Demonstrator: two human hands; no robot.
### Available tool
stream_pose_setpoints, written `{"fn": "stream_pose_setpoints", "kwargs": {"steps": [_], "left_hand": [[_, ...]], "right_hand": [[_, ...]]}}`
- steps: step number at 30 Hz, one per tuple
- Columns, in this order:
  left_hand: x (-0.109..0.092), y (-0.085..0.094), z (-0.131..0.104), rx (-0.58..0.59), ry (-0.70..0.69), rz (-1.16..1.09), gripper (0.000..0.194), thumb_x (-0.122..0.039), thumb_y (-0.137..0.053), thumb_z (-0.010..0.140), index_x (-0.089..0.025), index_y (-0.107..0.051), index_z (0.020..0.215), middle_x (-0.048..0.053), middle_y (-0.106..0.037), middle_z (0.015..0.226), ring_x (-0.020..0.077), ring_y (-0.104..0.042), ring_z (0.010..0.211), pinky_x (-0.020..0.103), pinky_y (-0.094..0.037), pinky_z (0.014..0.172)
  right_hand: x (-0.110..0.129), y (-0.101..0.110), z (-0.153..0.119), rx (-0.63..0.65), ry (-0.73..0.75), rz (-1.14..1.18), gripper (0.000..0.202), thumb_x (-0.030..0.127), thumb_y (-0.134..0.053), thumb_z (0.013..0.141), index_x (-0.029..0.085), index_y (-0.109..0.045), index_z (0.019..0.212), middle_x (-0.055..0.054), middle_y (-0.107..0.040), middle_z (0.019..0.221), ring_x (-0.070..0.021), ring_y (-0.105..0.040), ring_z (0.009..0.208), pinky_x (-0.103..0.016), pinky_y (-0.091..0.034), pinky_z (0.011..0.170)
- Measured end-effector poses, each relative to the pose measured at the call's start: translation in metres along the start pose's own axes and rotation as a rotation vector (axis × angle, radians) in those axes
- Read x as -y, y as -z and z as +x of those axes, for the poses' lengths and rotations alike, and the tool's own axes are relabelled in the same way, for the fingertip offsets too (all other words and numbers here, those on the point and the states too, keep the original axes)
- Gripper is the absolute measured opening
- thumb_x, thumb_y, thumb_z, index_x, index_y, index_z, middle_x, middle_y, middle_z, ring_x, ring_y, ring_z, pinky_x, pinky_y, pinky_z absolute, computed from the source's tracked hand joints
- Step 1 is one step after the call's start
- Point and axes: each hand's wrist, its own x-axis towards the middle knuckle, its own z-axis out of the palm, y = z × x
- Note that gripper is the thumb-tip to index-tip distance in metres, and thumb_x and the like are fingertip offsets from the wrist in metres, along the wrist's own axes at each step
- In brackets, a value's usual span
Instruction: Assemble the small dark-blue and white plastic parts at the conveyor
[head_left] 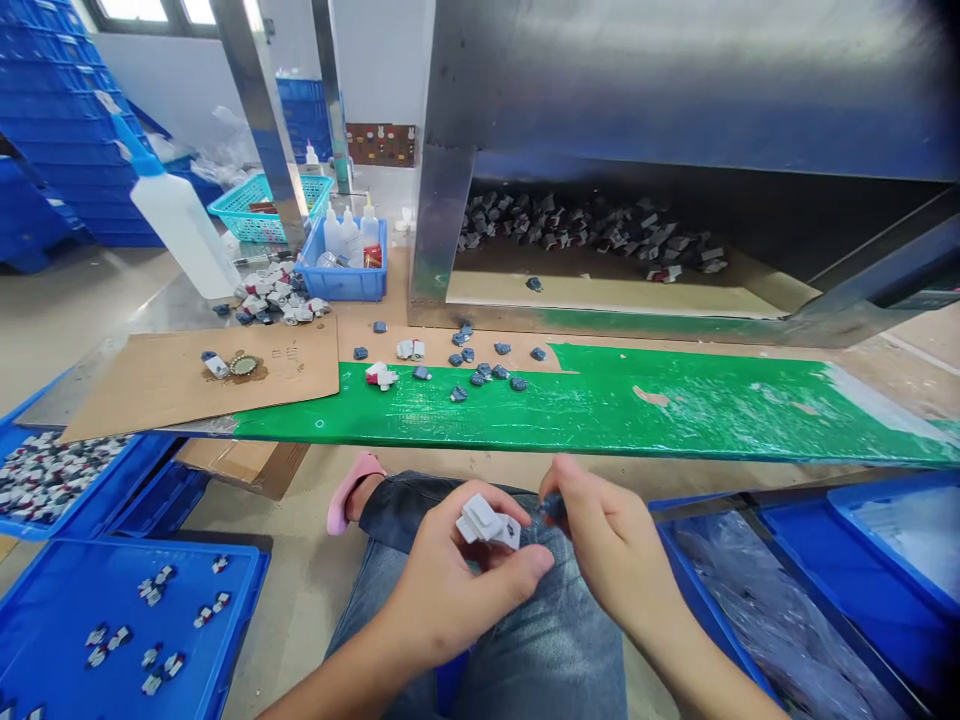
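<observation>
My left hand (pixel 457 580) is closed around a small whitish-grey plastic piece (pixel 487 522) with a dark spot on its right end. Just to its right, my right hand (pixel 607 535) pinches a small dark blue-grey piece (pixel 553 507), partly hidden by the fingers. The two pieces are close but apart, above my lap. Beyond the hands, several loose dark pieces (pixel 478 378) lie on the green-covered bench edge (pixel 600 410). Two white pieces with red parts, one of them a white-and-red piece (pixel 381 376), lie among them.
A metal hood (pixel 442 240) holds a heap of pieces (pixel 570 222). On the left are cardboard (pixel 150 375) with a cap of liquid (pixel 244 366), a squeeze bottle (pixel 180 225), and a blue basket (pixel 341 280) of small bottles. Blue trays (pixel 240 640) flank my legs.
</observation>
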Motion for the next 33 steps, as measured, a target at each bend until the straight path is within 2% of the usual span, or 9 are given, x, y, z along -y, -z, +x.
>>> {"fn": "stream_pose_setpoints", "kwargs": {"steps": [3,6,10,15,21,27,29,33], "left_hand": [[0.004,0.005,-0.002,0.075,0.011,-0.189,0.022,-0.023,-0.060,0.067,-0.016,-0.051,0.086,-0.004,-0.044,0.063,0.0064,-0.038,0.053,0.017,-0.032,0.049],[0.008,0.009,-0.002,0.117,0.040,-0.392,0.026,-0.026,-0.054,0.066,-0.016,-0.048,0.089,-0.003,-0.043,0.063,0.0072,-0.039,0.052,0.017,-0.032,0.046],[0.011,0.011,0.001,0.016,0.111,-0.341,0.020,-0.029,-0.051,0.072,-0.016,-0.044,0.087,-0.002,-0.045,0.066,0.0065,-0.042,0.053,0.016,-0.034,0.045],[0.011,0.012,0.008,-0.003,0.173,-0.311,0.029,-0.037,-0.054,0.071,-0.016,-0.042,0.085,-0.002,-0.046,0.066,0.0060,-0.042,0.051,0.016,-0.033,0.044],[0.017,0.016,0.016,0.000,0.226,-0.326,0.029,-0.037,-0.054,0.069,-0.015,-0.042,0.084,-0.003,-0.044,0.062,0.0057,-0.040,0.049,0.017,-0.033,0.046],[0.019,0.020,0.017,-0.025,0.225,-0.333,0.025,-0.035,-0.052,0.070,-0.015,-0.043,0.083,-0.003,-0.044,0.061,0.0061,-0.040,0.049,0.018,-0.033,0.047],[0.020,0.023,0.015,-0.039,0.215,-0.340,0.024,-0.034,-0.052,0.070,-0.015,-0.043,0.082,-0.003,-0.044,0.061,0.0062,-0.039,0.049,0.018,-0.032,0.047],[0.027,0.032,0.006,-0.095,0.208,-0.364,0.025,-0.035,-0.053,0.070,-0.015,-0.044,0.084,-0.003,-0.046,0.062,0.0062,-0.040,0.049,0.019,-0.033,0.046]], "right_hand": [[-0.014,0.002,0.030,-0.036,0.123,-0.398,0.058,0.054,-0.025,0.088,0.018,-0.045,0.048,-0.002,-0.048,0.044,-0.0137,-0.045,0.043,-0.026,-0.027,0.047],[-0.023,0.002,0.065,-0.019,0.109,-0.851,0.056,0.045,-0.027,0.091,0.017,-0.056,0.052,-0.009,-0.061,0.054,-0.0205,-0.057,0.053,-0.027,-0.021,0.047],[-0.022,0.000,0.097,0.141,0.126,-1.145,0.053,0.039,-0.027,0.093,0.017,-0.069,0.069,-0.012,-0.069,0.068,-0.0266,-0.065,0.068,-0.027,-0.021,0.047],[-0.019,-0.001,0.109,0.253,0.177,-1.252,0.052,0.038,-0.028,0.093,0.018,-0.071,0.071,-0.012,-0.070,0.071,-0.0279,-0.066,0.074,-0.028,-0.023,0.047],[-0.018,-0.007,0.107,0.254,0.230,-1.347,0.051,0.033,-0.028,0.093,0.015,-0.069,0.070,-0.013,-0.069,0.066,-0.0285,-0.066,0.067,-0.029,-0.023,0.046],[-0.022,-0.011,0.104,0.203,0.412,-1.351,0.049,0.033,-0.032,0.093,0.012,-0.066,0.065,-0.014,-0.068,0.062,-0.0271,-0.066,0.067,-0.030,-0.027,0.050],[-0.024,-0.009,0.105,0.204,0.397,-1.337,0.050,0.036,-0.031,0.093,0.012,-0.066,0.066,-0.014,-0.068,0.063,-0.0266,-0.065,0.066,-0.029,-0.025,0.049],[-0.030,-0.001,0.109,0.234,0.206,-1.194,0.055,0.044,-0.025,0.093,0.017,-0.065,0.066,-0.011,-0.068,0.063,-0.0238,-0.064,0.063,-0.026,-0.024,0.046]]}}
